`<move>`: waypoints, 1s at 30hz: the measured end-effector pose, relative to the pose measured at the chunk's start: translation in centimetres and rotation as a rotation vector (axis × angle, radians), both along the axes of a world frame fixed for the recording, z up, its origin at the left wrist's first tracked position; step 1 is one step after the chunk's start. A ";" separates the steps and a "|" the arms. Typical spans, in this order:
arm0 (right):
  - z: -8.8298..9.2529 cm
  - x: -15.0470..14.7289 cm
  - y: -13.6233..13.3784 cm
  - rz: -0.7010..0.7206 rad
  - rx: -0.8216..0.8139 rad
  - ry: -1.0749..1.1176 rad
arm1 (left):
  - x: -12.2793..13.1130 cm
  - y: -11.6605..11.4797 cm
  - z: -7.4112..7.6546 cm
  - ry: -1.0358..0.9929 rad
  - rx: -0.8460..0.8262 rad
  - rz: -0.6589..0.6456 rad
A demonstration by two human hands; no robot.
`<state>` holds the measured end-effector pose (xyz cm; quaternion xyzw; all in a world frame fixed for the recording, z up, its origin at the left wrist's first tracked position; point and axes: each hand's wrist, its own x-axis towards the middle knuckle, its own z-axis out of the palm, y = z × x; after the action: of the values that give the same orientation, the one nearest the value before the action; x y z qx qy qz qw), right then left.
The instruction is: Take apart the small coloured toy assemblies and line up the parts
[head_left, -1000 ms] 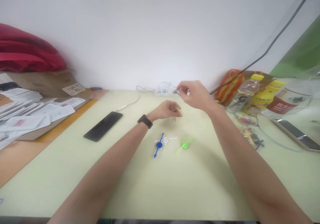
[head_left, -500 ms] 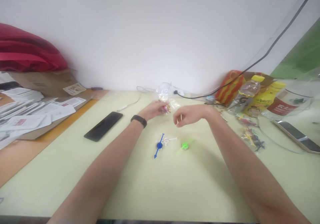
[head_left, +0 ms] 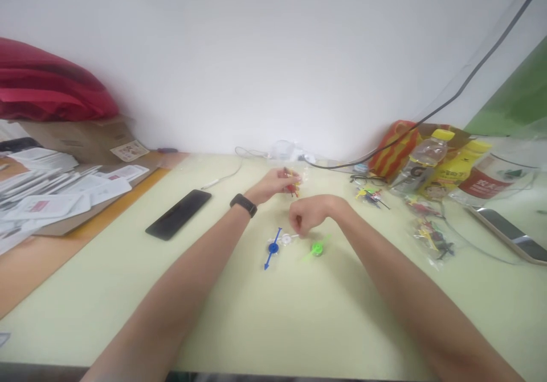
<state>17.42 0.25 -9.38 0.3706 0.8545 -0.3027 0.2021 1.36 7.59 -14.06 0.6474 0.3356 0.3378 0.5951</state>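
Note:
My left hand [head_left: 273, 185], with a black band on its wrist, is closed on a small clear bag of red and yellow plastic pieces [head_left: 292, 184] held just above the pale green table [head_left: 239, 325]. My right hand [head_left: 308, 215] is curled in a loose fist, low over a white plastic piece [head_left: 285, 238]. A blue spinner piece [head_left: 272, 248] lies to the left of the white one, and a green spinner piece [head_left: 317, 248] lies just right of my right hand. What the right fingers pinch, if anything, is hidden.
A black phone [head_left: 178, 214] lies to the left. Stacks of white packets [head_left: 55, 191] and a red cushion [head_left: 51, 94] fill the far left. Bottles [head_left: 421, 165], clear bags of small parts [head_left: 429, 237], a striped bag [head_left: 395, 146] and a cable [head_left: 448, 100] crowd the right.
My right hand came down from near the back wall to just above the white piece. My left hand picked up the small clear bag and drew it slightly nearer.

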 end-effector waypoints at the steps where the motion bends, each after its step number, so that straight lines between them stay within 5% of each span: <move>1: 0.2 0.3 0.0 -0.008 0.020 -0.015 | 0.1 -0.1 0.0 0.012 0.034 0.000; 8: 4.4 4.1 -0.8 -0.150 0.209 0.248 | 0.2 0.3 -0.8 0.089 0.223 -0.014; 14: 8.1 5.8 -2.7 -0.336 0.714 0.679 | 0.7 0.0 -1.0 0.116 0.281 -0.053; 19: 7.8 6.6 -2.1 -0.513 1.092 0.895 | 1.5 -0.7 -0.6 0.204 0.327 -0.072; 30: 6.0 6.3 -0.7 -0.463 1.156 0.707 | 2.0 -0.8 -0.8 0.188 0.356 -0.063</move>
<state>23.75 -0.43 -3.34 0.4699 0.7920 0.0612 -0.3849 3.37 6.83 -14.89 0.7812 0.3043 0.3112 0.4475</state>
